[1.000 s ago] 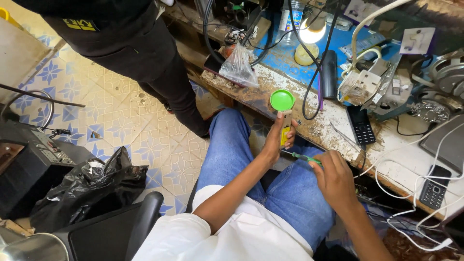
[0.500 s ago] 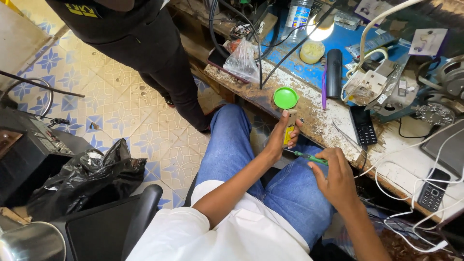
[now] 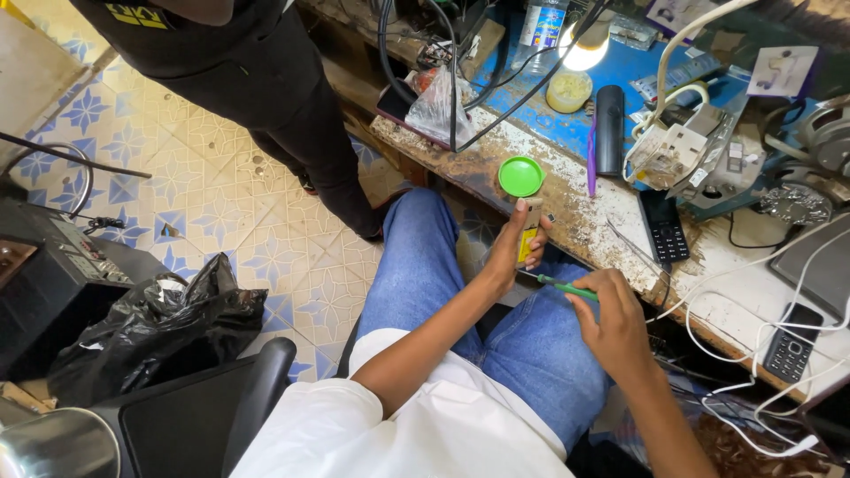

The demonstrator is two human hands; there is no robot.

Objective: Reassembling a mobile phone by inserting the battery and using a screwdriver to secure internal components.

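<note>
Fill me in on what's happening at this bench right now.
A seated person in jeans works at the edge of a cluttered workbench. The left hand holds a small yellow gadget upright, and the right hand points a green-handled tool at its lower end. A green lid lies on the bench just above. Another person in dark clothes stands alongside.

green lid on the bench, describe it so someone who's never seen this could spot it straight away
Start at the long, scuffed workbench beyond the seated person's knees. On its near edge, just above the left hand holding a small yellow object, lies the green lid. It is the only bright green round disc there, unlike the pale tub further back.
</note>
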